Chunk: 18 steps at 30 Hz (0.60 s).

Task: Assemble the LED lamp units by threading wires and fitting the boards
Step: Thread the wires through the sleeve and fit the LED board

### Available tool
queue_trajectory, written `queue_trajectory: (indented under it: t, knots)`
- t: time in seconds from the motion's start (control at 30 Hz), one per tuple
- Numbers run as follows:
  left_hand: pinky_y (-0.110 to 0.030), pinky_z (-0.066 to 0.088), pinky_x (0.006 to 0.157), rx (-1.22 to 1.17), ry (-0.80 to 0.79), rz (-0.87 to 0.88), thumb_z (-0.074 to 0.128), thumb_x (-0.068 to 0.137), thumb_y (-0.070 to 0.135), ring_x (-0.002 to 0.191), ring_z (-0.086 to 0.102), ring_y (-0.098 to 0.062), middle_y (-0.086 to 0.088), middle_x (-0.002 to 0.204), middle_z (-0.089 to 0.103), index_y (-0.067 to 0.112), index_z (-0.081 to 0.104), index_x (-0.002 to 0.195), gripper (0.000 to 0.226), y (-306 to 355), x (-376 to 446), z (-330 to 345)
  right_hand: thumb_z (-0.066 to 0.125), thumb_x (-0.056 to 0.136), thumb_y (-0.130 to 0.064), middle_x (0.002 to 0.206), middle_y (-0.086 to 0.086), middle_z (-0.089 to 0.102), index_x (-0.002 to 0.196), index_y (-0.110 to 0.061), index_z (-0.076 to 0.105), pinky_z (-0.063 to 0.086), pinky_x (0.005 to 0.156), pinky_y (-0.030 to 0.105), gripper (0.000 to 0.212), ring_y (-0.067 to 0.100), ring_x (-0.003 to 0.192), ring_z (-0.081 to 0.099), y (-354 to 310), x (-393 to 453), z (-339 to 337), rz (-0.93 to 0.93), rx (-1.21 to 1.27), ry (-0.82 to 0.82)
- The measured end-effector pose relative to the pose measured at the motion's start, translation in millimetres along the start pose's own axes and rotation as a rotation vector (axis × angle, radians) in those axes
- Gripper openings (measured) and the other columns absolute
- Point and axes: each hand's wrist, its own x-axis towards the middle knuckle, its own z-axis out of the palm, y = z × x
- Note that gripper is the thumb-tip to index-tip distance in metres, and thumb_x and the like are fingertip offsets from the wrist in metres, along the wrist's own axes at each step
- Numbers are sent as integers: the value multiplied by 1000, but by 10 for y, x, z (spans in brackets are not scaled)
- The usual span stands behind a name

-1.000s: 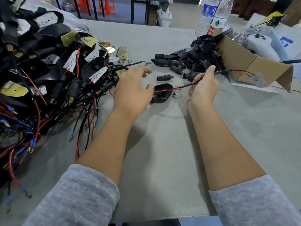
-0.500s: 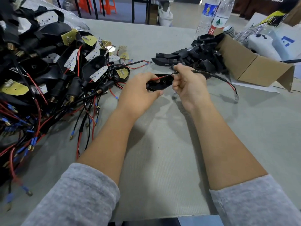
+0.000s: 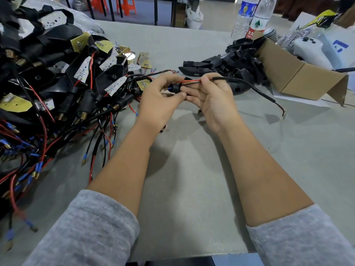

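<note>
A: What do the hands hold?

B: The left hand (image 3: pixel 160 96) pinches a small black lamp housing (image 3: pixel 175 87) between thumb and fingers. The right hand (image 3: pixel 210 93) is curled around the wire (image 3: pixel 255 89), touching the left hand; red strands go into the housing.

A: How far is the work, you think?

B: I judge this unit is at the threading step; I see no board in it. Left of the left hand lies a big pile of wired units (image 3: pixel 57 83), so many look finished. Beyond the right hand, empty housings (image 3: pixel 230 62) wait beside a cardboard box (image 3: pixel 299 73).

A: Room to move?

B: Toward the person the table (image 3: pixel 192 189) is bare until its near edge.
</note>
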Motion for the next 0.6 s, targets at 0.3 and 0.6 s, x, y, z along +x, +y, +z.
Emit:
queue_trajectory:
  t: [0.3, 0.6]
  knots:
    - [-26, 57, 71, -199, 150, -195, 71, 85, 3, 73, 65, -9, 1, 87, 69, 16, 48, 120, 44, -73, 65, -54, 39, 104, -7, 87, 10, 73, 98, -7, 58, 56, 72, 24, 19, 16, 76, 71, 22, 10, -39, -57, -28, -49]
    - [-15, 51, 63, -319, 173, -182, 63, 90, 1, 73, 64, -8, -4, 90, 69, 8, 64, 108, 19, -92, 79, -67, 44, 101, -2, 81, 10, 70, 91, -4, 59, 58, 73, 26, 19, 16, 71, 70, 20, -12, -20, -36, -36, -6]
